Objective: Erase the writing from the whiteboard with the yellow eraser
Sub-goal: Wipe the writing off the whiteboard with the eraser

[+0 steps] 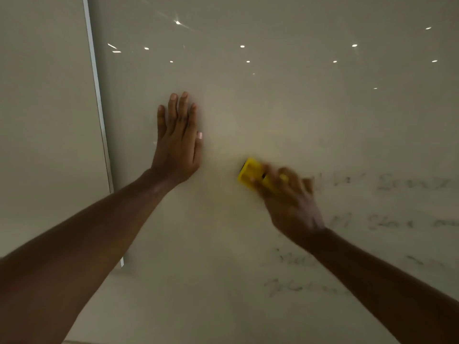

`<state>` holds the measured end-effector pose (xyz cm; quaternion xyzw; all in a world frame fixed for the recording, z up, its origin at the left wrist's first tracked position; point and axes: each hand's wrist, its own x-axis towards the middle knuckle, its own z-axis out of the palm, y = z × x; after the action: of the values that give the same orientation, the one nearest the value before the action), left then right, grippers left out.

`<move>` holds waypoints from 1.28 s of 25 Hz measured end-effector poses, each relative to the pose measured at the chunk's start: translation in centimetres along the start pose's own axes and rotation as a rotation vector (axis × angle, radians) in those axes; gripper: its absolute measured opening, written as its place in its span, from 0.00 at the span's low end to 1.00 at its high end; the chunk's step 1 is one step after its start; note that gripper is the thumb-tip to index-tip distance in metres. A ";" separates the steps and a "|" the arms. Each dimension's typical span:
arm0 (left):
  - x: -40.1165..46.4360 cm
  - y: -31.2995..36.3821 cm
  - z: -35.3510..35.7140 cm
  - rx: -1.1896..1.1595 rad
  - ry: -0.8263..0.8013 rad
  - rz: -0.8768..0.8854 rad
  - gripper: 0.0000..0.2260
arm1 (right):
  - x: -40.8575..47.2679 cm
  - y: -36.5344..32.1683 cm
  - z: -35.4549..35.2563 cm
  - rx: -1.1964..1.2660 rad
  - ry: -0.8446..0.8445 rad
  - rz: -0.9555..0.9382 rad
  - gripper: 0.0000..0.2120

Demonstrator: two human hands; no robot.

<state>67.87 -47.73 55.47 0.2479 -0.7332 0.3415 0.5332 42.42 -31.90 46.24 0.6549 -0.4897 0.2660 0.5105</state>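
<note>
Two hands on whiteboard [248,108], left hand [177,142] flat open, right hand [288,202] gripping yellow eraser [250,173]

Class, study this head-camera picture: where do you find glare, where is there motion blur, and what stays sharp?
Head view: small bright ceiling-light reflections dot the glossy whiteboard; the right hand and yellow eraser are smeared by motion blur; the left hand, flat on the board, is sharp; the remaining writing is faint and blurred, unreadable; lighting is dim overall.

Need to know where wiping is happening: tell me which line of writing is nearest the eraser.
The top line, level with the yellow eraser in the right hand; the other lines sit lower.
</note>
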 end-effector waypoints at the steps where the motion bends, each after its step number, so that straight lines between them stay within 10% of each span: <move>1: 0.0 0.1 0.1 0.001 -0.001 0.001 0.26 | -2.4 -0.7 0.6 0.020 -0.087 -0.165 0.32; 5: 0.5 0.9 0.5 0.004 0.002 0.053 0.26 | -6.7 1.2 0.4 -0.035 -0.172 -0.467 0.30; 13: 2.6 6.1 2.1 -0.005 0.024 0.129 0.25 | -0.9 10.4 -4.2 -0.110 0.129 0.434 0.25; 21: 6.0 13.6 3.8 -0.027 0.036 0.188 0.25 | -12.4 9.4 -2.4 -0.068 -0.192 -0.331 0.32; 28: 8.7 18.5 5.0 -0.003 0.044 0.191 0.23 | -7.8 22.5 -8.4 -0.098 0.200 0.622 0.26; 32: 9.9 20.5 5.3 0.009 0.048 0.193 0.23 | -10.0 18.4 -5.9 -0.075 0.133 0.416 0.28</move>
<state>46.63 -38.53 59.00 0.1702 -0.7393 0.4004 0.5139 22.77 -22.66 47.25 0.5012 -0.5893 0.3897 0.4997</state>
